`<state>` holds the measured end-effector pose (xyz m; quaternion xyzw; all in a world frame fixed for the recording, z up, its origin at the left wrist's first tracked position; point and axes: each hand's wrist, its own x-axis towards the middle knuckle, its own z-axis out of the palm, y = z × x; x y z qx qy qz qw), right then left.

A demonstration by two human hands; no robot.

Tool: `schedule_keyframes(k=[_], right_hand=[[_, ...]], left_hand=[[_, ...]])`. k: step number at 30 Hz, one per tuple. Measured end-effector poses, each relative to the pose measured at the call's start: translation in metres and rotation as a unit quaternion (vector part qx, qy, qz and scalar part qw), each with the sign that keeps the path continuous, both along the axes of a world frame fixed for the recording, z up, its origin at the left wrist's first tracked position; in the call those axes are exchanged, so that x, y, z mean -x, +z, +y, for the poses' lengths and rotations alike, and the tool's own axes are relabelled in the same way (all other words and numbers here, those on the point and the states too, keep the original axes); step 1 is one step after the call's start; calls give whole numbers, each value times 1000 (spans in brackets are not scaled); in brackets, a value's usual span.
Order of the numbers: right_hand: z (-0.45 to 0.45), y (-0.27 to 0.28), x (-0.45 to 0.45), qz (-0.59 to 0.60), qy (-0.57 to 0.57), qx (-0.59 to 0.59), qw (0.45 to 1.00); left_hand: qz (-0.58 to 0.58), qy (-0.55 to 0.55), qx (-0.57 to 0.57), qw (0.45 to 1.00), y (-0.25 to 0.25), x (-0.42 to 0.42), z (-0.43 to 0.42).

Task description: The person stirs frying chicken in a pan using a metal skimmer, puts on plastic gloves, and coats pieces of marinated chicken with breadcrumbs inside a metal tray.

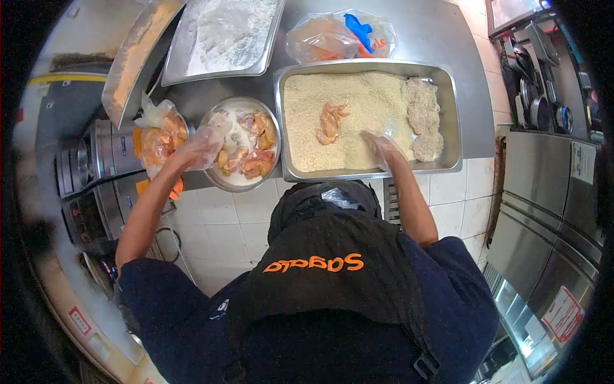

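Observation:
My left hand [208, 144], in a clear plastic glove, reaches over the left rim of a round metal bowl [277, 153]. Whitish liquid and raw chicken pieces [258, 164] fill the bowl. The glove blurs these fingers, so their grip is unclear. My right hand [382, 147], also gloved, rests low over the breadcrumbs [348, 157] in a deep steel tray [458, 121]. Its fingers stretch out to the left with no piece seen in them. One uncoated chicken piece [330, 123] lies on the crumbs left of that hand. Crumb-coated pieces [422, 115] lie along the tray's right end.
A tray of white flour [224, 35] stands at the back left, beside a tilted long pan [141, 64]. Left of the bowl sits a plastic bag of chicken [163, 144]. Behind the crumb tray lies another clear bag [320, 38] with a blue piece.

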<state>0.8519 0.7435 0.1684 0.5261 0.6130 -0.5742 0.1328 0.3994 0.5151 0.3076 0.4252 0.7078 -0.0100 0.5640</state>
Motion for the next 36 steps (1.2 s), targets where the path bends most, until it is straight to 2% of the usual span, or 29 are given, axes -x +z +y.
schedule_keyframes(k=[1, 2, 4, 5, 6, 8, 9, 10, 11, 13, 14, 15, 16, 17, 18, 19, 20, 21, 22, 23, 24, 25, 26, 27, 28, 29, 32, 34, 36], right_hand=[[-4, -17, -2, 110, 12, -33, 993], [-6, -11, 1, 111, 16, -33, 993], [-13, 36, 25, 260, -250, 193, 913], [-11, 74, 39, 200, -277, 207, 917], [-7, 61, 38, 200, -277, 206, 917], [10, 22, 31, 194, -141, 44, 970], [16, 18, 23, 196, -139, 41, 970], [22, 16, 15, 99, -28, -100, 990], [29, 14, 14, 5, 88, -241, 967], [29, 41, 9, 2, 141, -290, 947], [36, 5, -2, 49, 145, -323, 934], [44, -22, -9, 129, 165, -377, 903], [41, 1, 1, 100, 140, -366, 915], [43, -18, -1, 159, 24, -340, 927], [43, 3, 7, 91, 119, -389, 909], [43, 36, 21, 53, 28, -196, 979], [37, 61, 34, -21, 66, -294, 953], [52, 30, 29, -59, 233, -391, 888], [54, 8, 17, 114, 116, -397, 903], [59, 25, 22, 85, 131, -332, 930], [71, 1, 24, 125, 112, -379, 910], [63, 50, 41, 138, 71, -245, 957], [94, 6, 35, 199, 265, -399, 855], [102, 6, 44, 157, 261, -397, 866], [107, 14, 56, 110, 253, -393, 877], [108, 26, 73, 128, 267, -401, 867], [98, 53, 119, 124, 263, -356, 888], [81, 59, 149, 416, 158, -134, 885], [39, 76, 189, 416, 170, -104, 887]], left_hand=[[138, -119, -55, 982, 19, -22, 12], [273, -235, -106, 927, 30, -36, 18], [241, -177, -108, 948, 23, -36, 22], [206, -123, -111, 965, 18, -35, 23], [206, -122, -112, 965, 10, -32, 20], [211, -332, 30, 919, -8, -22, 13], [213, -330, 28, 919, -12, -26, 11], [145, -333, -5, 932, -11, -35, 6], [82, -329, -36, 940, -8, -42, -3], [129, -157, 14, 979, 39, -91, 5], [85, -177, -73, 978, 19, -86, -9], [112, -184, -41, 976, 16, -93, -6], [99, -216, -145, 960, 16, -99, -9], [135, -308, -148, 930, -3, -103, -18], [118, -246, -153, 950, -15, -107, -27], [99, -182, -164, 965, -20, -116, -37], [118, -176, -190, 959, -15, -131, -44], [140, -172, -215, 951, -10, -145, -55], [117, -78, -207, 968, -14, -159, -73], [89, 14, -204, 975, -20, -173, -88], [61, -4, -173, 983, -16, -183, -98], [37, -22, -145, 988, -10, -189, -110], [-20, 9, -162, 987, -3, -196, -125], [-69, 58, -103, 991, -7, -203, -141], [-94, 85, -122, 984, -42, -208, -170], [-58, 131, -92, 985, -46, -214, -192], [91, 290, -78, 949, -139, -231, -303], [198, 368, 6, 909, -195, -245, -380], [426, 325, 30, 844, -286, -288, -466]])
